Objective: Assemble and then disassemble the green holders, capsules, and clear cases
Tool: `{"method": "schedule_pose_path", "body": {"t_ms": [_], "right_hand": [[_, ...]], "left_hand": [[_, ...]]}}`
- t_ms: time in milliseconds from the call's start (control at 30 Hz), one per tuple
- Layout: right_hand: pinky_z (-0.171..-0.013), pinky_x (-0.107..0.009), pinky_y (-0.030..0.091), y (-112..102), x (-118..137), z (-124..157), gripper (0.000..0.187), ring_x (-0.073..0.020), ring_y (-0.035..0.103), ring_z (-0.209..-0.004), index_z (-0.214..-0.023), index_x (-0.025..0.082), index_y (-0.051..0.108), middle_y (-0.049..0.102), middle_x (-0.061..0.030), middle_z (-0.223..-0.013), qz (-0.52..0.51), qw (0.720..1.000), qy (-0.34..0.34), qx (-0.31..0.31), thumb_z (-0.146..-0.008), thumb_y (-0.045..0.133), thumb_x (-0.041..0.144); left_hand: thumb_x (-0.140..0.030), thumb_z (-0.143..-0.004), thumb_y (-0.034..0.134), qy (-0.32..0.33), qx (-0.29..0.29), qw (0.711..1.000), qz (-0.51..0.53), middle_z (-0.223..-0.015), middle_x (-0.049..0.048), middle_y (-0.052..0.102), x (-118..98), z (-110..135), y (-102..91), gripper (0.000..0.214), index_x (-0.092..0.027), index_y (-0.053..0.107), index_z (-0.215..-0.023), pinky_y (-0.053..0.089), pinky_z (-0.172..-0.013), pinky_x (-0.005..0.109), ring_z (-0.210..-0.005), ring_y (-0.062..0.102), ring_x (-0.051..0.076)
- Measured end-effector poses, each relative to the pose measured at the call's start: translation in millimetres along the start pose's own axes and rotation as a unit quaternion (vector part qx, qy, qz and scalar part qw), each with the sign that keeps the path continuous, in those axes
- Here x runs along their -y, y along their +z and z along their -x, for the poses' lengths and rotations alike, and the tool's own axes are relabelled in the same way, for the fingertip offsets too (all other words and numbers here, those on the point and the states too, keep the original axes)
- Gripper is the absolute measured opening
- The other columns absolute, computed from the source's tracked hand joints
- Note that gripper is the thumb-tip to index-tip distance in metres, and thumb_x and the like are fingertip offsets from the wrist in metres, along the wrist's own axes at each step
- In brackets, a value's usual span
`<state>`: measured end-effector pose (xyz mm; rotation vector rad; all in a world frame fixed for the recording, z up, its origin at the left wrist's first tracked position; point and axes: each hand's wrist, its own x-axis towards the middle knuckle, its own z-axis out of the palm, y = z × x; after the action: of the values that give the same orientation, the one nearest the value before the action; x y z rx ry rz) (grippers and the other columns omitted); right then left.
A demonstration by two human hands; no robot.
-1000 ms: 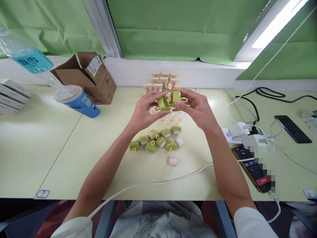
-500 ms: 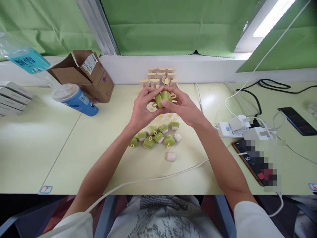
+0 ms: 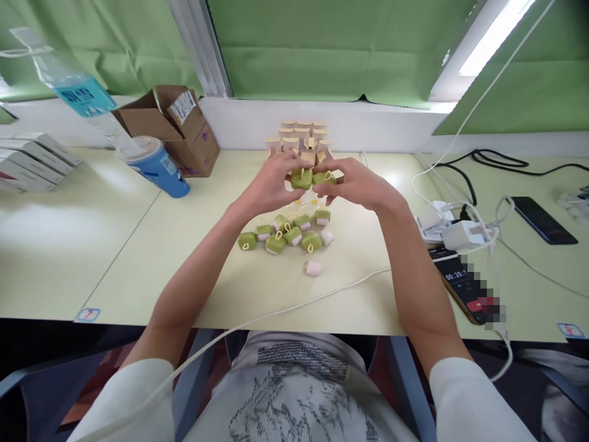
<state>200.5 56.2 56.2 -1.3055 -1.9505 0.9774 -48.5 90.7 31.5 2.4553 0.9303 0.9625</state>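
Note:
My left hand [image 3: 276, 181] pinches a small rounded green case with a yellow loop [image 3: 301, 180], held above the table. Beside it, my right hand [image 3: 352, 183] grips a second green case [image 3: 324, 178], also with a yellow loop; the two sit side by side, almost touching. Nearer to me lies a cluster of several like green cases [image 3: 275, 244], some with pale pink-white parts showing underneath. A loose pale pink piece [image 3: 313, 268] lies in front of the cluster, and another pale piece [image 3: 326, 237] at its right edge.
Several small open cartons [image 3: 289, 145] stand against the wall behind my hands. To the left are a blue cup [image 3: 161, 169], a tilted bottle [image 3: 85, 95] and a cardboard box [image 3: 197, 141]. A white cable [image 3: 294, 305] crosses the front; phones [image 3: 543, 220] and chargers [image 3: 464, 234] lie right.
The two green cases, pressed close together before, are now turned and slightly apart, one in each hand. My right hand has shifted a little right. The camera view has moved slightly.

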Motion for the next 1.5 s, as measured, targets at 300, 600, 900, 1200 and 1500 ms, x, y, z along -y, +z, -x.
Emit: {"method": "schedule_pose_path", "body": {"t_ms": [300, 600, 900, 1200, 1500], "right_hand": [[-0.087, -0.043, 0.064, 16, -10, -11, 0.051, -0.0281, 0.075, -0.098, -0.125, 0.02, 0.083, 0.083, -0.0133, -0.126, 0.1, 0.993, -0.066, -0.012, -0.085, 0.09, 0.052], [-0.095, -0.045, 0.061, -38, -53, -12, 0.048, -0.0349, 0.076, -0.111, -0.125, 0.022, 0.083, 0.083, -0.0135, -0.123, 0.289, 0.948, 0.089, -0.103, -0.084, 0.092, 0.046], [-0.093, -0.033, 0.058, -43, -102, -28, 0.056, -0.0281, 0.074, -0.121, -0.141, 0.023, 0.077, 0.078, -0.013, -0.139, 0.388, 0.898, 0.188, 0.086, -0.087, 0.09, 0.028], [-0.095, -0.039, 0.065, -58, -106, -15, 0.08, -0.0309, 0.079, -0.115, -0.153, 0.027, 0.073, 0.075, -0.0116, -0.153, 0.329, 0.911, 0.211, 0.13, -0.075, 0.091, 0.02], [-0.112, -0.057, 0.061, -45, -12, 39, 0.051, -0.0402, 0.076, -0.123, -0.146, 0.029, 0.077, 0.078, -0.0124, -0.143, 0.289, 0.956, -0.003, -0.051, -0.097, 0.079, 0.041]], "left_hand": [[-0.033, -0.076, 0.096, -0.086, 0.007, 0.986, 0.144, -0.139, 0.0154, 0.069, 5, 6, 13.1, 0.086, -0.024, 0.06, -0.153, 0.07, -0.084, 0.037, -0.12, 0.074, 0.03], [-0.031, -0.085, 0.084, -0.122, 0.015, 0.983, 0.137, -0.157, 0.0166, 0.065, 15, 10, -11.0, 0.069, -0.024, 0.064, -0.151, 0.069, -0.093, 0.041, -0.133, 0.072, 0.032], [-0.039, -0.094, 0.077, -0.125, 0.043, 0.99, 0.05, -0.144, 0.0138, 0.076, 7, 14, -29.2, 0.038, -0.022, 0.078, -0.128, 0.068, -0.099, 0.043, -0.132, 0.073, 0.031], [-0.074, -0.097, 0.073, -0.181, 0.11, 0.975, -0.063, -0.153, 0.0148, 0.071, 15, 116, -50.0, 0.068, -0.025, 0.073, -0.145, 0.064, -0.114, 0.053, -0.138, 0.068, 0.036], [-0.064, -0.101, 0.068, -0.277, 0.068, 0.957, -0.05, -0.142, 0.0146, 0.077, 25, 199, -28.0, 0.061, -0.022, 0.07, -0.146, 0.063, -0.111, 0.053, -0.113, 0.075, 0.033]]}}
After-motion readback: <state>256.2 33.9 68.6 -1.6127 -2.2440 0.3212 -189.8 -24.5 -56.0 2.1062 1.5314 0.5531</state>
